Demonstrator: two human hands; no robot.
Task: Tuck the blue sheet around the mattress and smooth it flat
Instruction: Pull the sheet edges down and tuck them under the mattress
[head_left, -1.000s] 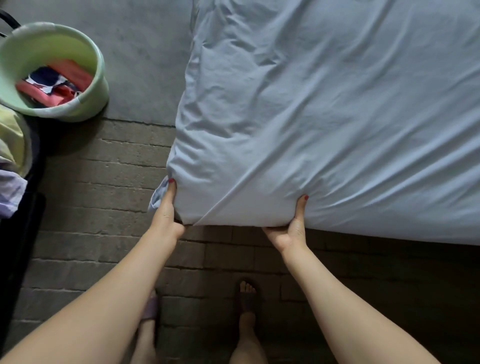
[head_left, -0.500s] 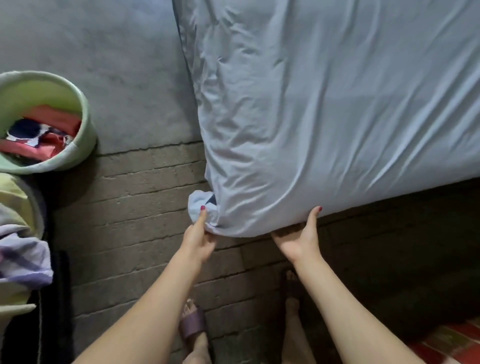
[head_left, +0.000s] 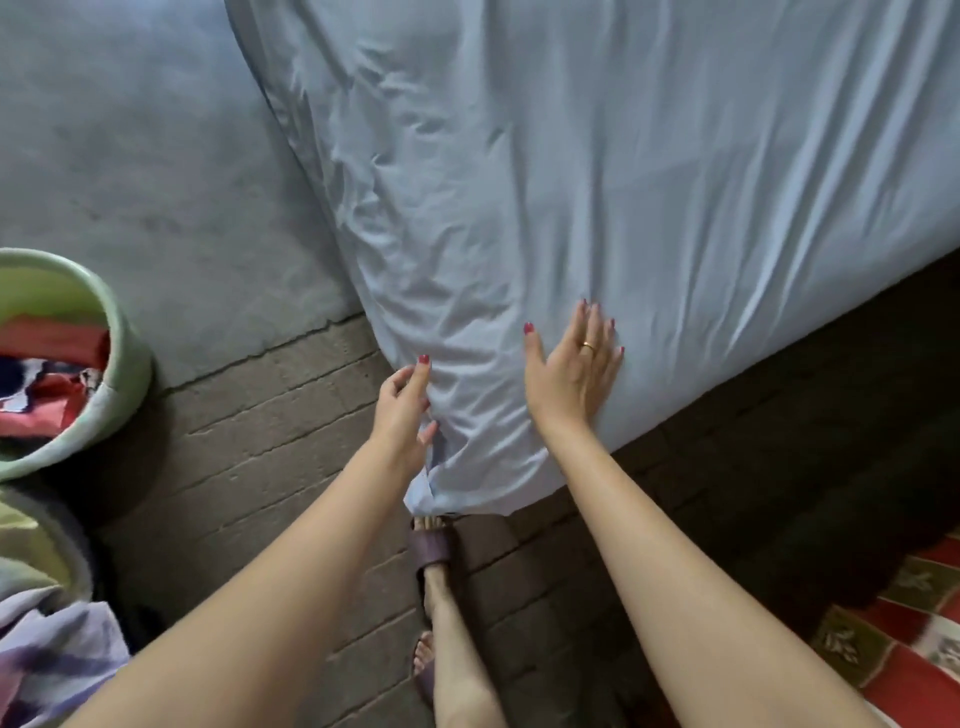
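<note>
The right hand (head_left: 574, 371) lay flat on the blue sheet (head_left: 597, 182), palm down and fingers spread, gripping nothing; a ring showed on one finger. It pressed on top of the mattress near the corner closest to the person. The left hand (head_left: 402, 410) was at the side of that same corner, loosely curled with thumb and fingers parted, its fingertips touching the fabric where the sheet bunched; it did not appear to be pinching any cloth. Just below it a small flap of sheet hung loose off the corner, above the person's foot in a purple sandal (head_left: 431, 545).

The sheet covered the whole visible mattress top, wrinkled most along the left edge and around the corner, smoother toward the right.

Well apart to the left, a pale green tub (head_left: 122, 384) stood on the floor (head_left: 260, 447), holding crumpled clothes in red, white and dark blue. Nearer the person, at the lower left edge, lay a heap of yellowish and lilac cloth (head_left: 47, 649); what it rested in could not be told. A red patterned mat (head_left: 914, 634) showed at the lower right.
</note>
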